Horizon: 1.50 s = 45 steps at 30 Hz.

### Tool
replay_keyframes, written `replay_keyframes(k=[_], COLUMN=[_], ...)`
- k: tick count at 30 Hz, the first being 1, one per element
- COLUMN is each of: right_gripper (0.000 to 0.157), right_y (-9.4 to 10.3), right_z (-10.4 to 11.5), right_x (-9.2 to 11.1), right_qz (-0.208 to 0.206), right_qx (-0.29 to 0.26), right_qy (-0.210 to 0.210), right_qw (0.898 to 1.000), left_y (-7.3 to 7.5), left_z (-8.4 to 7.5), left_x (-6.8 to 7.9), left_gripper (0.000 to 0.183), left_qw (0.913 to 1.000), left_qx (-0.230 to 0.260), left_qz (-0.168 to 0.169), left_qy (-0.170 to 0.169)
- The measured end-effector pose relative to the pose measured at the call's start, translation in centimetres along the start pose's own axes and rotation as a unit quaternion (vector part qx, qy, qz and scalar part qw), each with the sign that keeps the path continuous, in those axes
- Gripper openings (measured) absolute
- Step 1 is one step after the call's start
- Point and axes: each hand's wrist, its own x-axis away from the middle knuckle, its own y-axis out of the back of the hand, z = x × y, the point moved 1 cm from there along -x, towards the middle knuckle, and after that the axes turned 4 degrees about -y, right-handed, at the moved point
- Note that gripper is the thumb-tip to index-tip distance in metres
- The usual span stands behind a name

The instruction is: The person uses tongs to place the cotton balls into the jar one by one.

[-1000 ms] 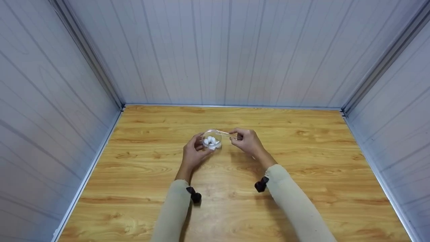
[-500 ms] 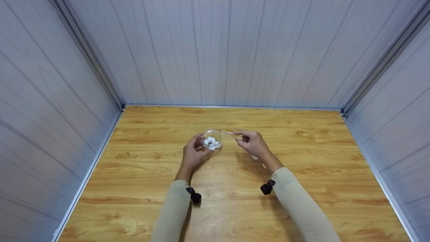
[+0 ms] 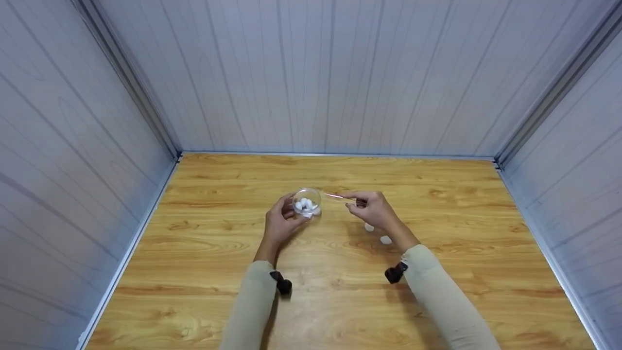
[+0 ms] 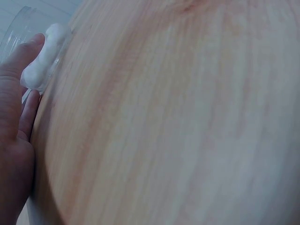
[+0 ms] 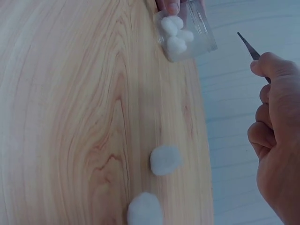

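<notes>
Resting within left hand (image 3: 282, 224): jar (image 5: 199, 35)

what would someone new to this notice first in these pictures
The clear jar of white cotton balls, near the middle of the head view, likely draws the eye first, gripped by the left hand. Next come the tweezers in the right hand, their tips apart from the jar. Two loose cotton balls lie on the wood-grain table, just below that hand.
</notes>
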Motion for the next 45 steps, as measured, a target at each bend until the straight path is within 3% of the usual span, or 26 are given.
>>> replay_keyframes(k=[7,16,20,32,38,45], right_gripper=[0.023,0.023,0.024,0.024,0.021,0.021], right_y=[0.6,1.2,1.9,3.7,5.2,6.4], right_z=[-0.1,-0.7,-1.0,-1.1,0.3,0.0], right_x=[0.5,1.3,1.7,3.2,4.4,5.5], right_qz=[-0.005,-0.005,-0.013,-0.043,-0.029,-0.021], right_qx=[0.001,-0.005,-0.001,0.011,0.016,0.007], right_qy=[0.006,0.011,0.009,0.011,-0.008,-0.028], right_qw=[1.000,1.000,1.000,0.999,0.999,0.999], left_y=[0.0,0.1,0.1,-0.1,-0.1,0.0], left_z=[1.0,-1.8,-2.3,-2.1,-2.1,-2.1], left_x=[-0.1,0.3,0.3,0.3,0.2,0.2], left_gripper=[0.076,0.073,0.073,0.072,0.072,0.072], left_qw=[0.9994,0.9999,0.9997,0.9999,0.9999,0.9998], left_qx=[-0.029,0.010,0.017,0.005,0.008,0.017], left_qz=[-0.001,0.006,0.016,0.013,0.014,0.013], left_qy=[0.018,-0.002,-0.002,0.000,0.003,-0.003])
